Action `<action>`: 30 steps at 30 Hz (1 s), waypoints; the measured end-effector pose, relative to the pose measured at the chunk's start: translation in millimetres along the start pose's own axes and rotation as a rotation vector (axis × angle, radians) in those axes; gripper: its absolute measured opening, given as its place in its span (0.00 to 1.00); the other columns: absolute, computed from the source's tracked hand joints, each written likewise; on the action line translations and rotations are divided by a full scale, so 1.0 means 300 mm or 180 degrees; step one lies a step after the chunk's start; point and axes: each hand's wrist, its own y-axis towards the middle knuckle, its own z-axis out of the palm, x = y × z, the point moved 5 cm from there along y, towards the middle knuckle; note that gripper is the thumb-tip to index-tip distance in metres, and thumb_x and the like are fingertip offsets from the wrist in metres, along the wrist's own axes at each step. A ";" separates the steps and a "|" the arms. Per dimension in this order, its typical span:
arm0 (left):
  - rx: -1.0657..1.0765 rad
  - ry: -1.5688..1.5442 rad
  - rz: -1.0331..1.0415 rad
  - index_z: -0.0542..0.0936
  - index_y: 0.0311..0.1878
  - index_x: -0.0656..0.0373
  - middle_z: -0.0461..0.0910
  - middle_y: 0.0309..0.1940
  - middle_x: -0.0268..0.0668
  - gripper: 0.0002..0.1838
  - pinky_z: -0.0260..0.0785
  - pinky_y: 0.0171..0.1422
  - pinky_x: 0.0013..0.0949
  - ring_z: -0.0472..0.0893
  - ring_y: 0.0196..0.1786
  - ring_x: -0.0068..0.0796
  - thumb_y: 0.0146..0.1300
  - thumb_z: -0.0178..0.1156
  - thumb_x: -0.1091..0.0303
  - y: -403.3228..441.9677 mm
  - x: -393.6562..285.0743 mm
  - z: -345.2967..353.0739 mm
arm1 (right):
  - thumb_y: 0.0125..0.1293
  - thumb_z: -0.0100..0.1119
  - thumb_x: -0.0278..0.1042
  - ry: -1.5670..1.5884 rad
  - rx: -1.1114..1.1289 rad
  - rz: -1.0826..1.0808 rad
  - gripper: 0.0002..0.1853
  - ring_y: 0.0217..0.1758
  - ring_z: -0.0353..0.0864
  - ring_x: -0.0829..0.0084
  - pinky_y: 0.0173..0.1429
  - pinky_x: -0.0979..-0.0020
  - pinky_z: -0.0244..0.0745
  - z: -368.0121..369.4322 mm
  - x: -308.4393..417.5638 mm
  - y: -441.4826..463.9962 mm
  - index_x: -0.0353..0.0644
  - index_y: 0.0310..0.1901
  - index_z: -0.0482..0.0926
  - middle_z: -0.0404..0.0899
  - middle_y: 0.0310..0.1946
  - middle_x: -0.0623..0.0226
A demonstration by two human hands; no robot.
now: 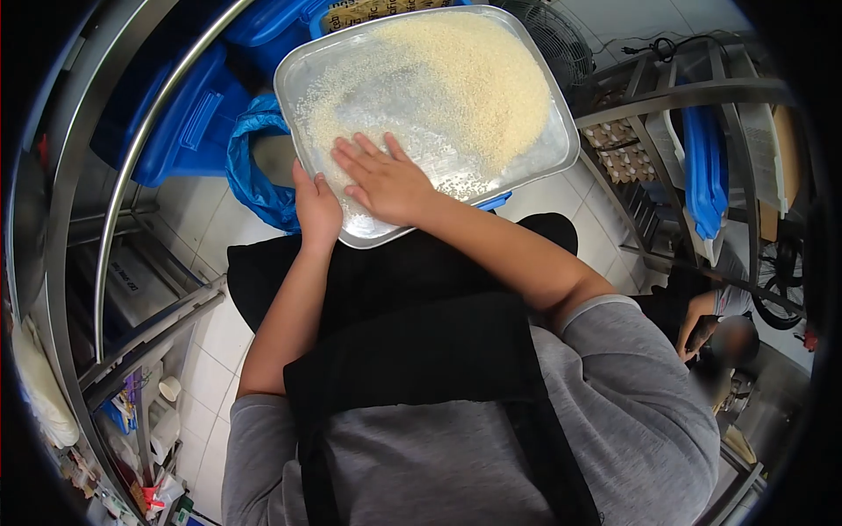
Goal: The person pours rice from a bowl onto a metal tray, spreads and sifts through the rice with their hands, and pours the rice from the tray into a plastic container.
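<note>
A shallow metal tray (561,151) with rounded corners sits tilted in front of my lap. Pale, rice-like grains (491,83) are heaped toward its right and far side, with a thin scatter over the left. My left hand (317,209) grips the tray's near left rim. Inside the tray, my right hand (390,182) lies palm down near that same corner, its fingers spread over the scattered grains. Whether the palm touches the metal I cannot tell.
Left of the tray, an open blue plastic bag (263,167) stands on the tiled floor beside blue bins (197,114). A fan (548,39) is behind the tray. Metal racks with egg trays (618,149) stand right. Another person (702,316) is at the far right.
</note>
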 end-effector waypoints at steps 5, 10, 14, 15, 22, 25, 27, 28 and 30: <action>-0.0041 0.0156 0.0063 0.57 0.71 0.67 0.71 0.62 0.58 0.25 0.65 0.66 0.39 0.75 0.62 0.50 0.72 0.42 0.77 0.001 0.004 0.001 | 0.76 0.36 0.52 -0.0652 -0.0169 0.1023 0.34 0.82 0.44 0.59 0.81 0.47 0.36 -0.155 -0.299 -0.062 0.45 0.77 0.47 0.46 0.79 0.63; -0.0090 0.0300 0.0120 0.57 0.71 0.67 0.72 0.61 0.58 0.25 0.64 0.66 0.39 0.75 0.62 0.50 0.72 0.42 0.77 -0.001 -0.006 0.002 | 0.77 0.32 0.54 -0.0900 -0.0058 0.1186 0.34 0.82 0.41 0.62 0.81 0.48 0.33 -0.137 -0.417 -0.134 0.47 0.78 0.45 0.43 0.80 0.65; -0.0078 0.0294 0.0068 0.57 0.71 0.69 0.72 0.60 0.59 0.25 0.64 0.66 0.39 0.75 0.62 0.51 0.72 0.43 0.77 -0.001 0.001 -0.001 | 0.77 0.32 0.56 -0.0592 0.0198 0.0456 0.34 0.83 0.39 0.64 0.82 0.50 0.33 -0.045 -0.250 -0.108 0.47 0.78 0.46 0.42 0.80 0.66; -0.0068 0.0301 0.0063 0.57 0.71 0.69 0.72 0.60 0.59 0.25 0.64 0.66 0.39 0.75 0.62 0.51 0.72 0.43 0.76 0.001 0.000 0.000 | 0.77 0.32 0.56 -0.0584 0.0178 0.0471 0.34 0.83 0.39 0.64 0.82 0.50 0.33 -0.047 -0.235 -0.102 0.47 0.78 0.46 0.42 0.80 0.66; -0.0055 0.0438 0.0103 0.57 0.71 0.70 0.72 0.60 0.59 0.25 0.64 0.66 0.39 0.75 0.62 0.51 0.72 0.43 0.76 0.002 0.007 -0.004 | 0.77 0.35 0.53 -0.1139 -0.0414 0.0818 0.33 0.82 0.42 0.63 0.82 0.51 0.33 -0.174 -0.483 -0.061 0.48 0.77 0.48 0.45 0.79 0.65; -0.0063 0.0393 0.0046 0.57 0.71 0.70 0.72 0.60 0.59 0.25 0.64 0.66 0.39 0.75 0.62 0.51 0.72 0.43 0.76 0.001 -0.005 -0.002 | 0.77 0.31 0.53 -0.1037 -0.0173 0.0846 0.33 0.82 0.40 0.63 0.82 0.51 0.34 -0.136 -0.467 -0.063 0.48 0.77 0.47 0.43 0.80 0.65; -0.0070 0.0349 0.0059 0.57 0.71 0.70 0.72 0.60 0.59 0.25 0.64 0.66 0.39 0.75 0.62 0.50 0.72 0.42 0.77 -0.001 -0.007 -0.001 | 0.78 0.30 0.53 -0.0936 0.0217 0.0722 0.32 0.82 0.41 0.63 0.81 0.51 0.36 -0.099 -0.371 -0.056 0.47 0.77 0.47 0.43 0.80 0.65; -0.0081 0.0345 0.0057 0.57 0.71 0.70 0.72 0.60 0.59 0.25 0.64 0.66 0.39 0.75 0.62 0.50 0.72 0.42 0.77 -0.001 -0.007 0.000 | 0.77 0.30 0.53 -0.0703 0.0148 0.0521 0.33 0.82 0.41 0.63 0.81 0.51 0.36 -0.085 -0.313 -0.056 0.47 0.78 0.46 0.43 0.80 0.65; -0.0063 0.0360 0.0085 0.57 0.71 0.71 0.72 0.60 0.59 0.25 0.63 0.66 0.39 0.75 0.62 0.50 0.72 0.42 0.77 -0.001 -0.010 0.000 | 0.77 0.31 0.53 -0.0421 0.0237 0.0175 0.33 0.82 0.42 0.63 0.81 0.51 0.35 -0.043 -0.240 -0.060 0.47 0.78 0.46 0.43 0.80 0.65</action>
